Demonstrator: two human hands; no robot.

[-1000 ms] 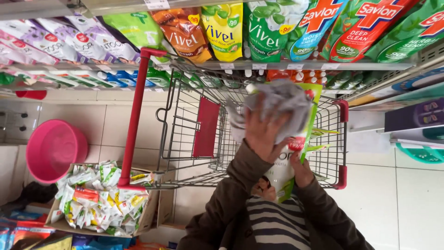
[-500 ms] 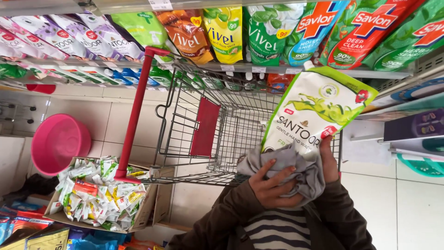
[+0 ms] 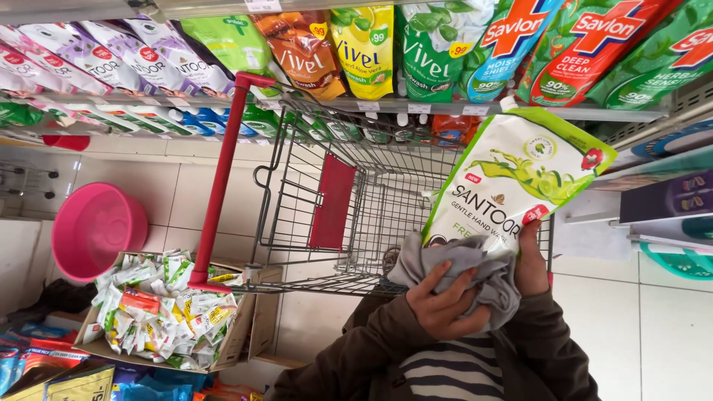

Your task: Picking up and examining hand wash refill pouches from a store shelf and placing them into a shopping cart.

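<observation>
My right hand grips the lower edge of a white and green refill pouch and holds it upright over the wire shopping cart. A crumpled grey cloth is bunched in my left hand and pressed against the bottom of the pouch. Both hands are close to my chest, above the cart's near end. The pouch's front faces me and its upper part is uncovered.
A shelf of hanging refill pouches in green, orange, yellow and purple runs across the top. On the tiled floor at left stand a pink plastic basin and a cardboard box full of small sachets. The cart has a red handle.
The cloth has come down from the top of the pouch to its bottom, uncovering the front. Both hands have drawn lower and nearer to my chest.
</observation>
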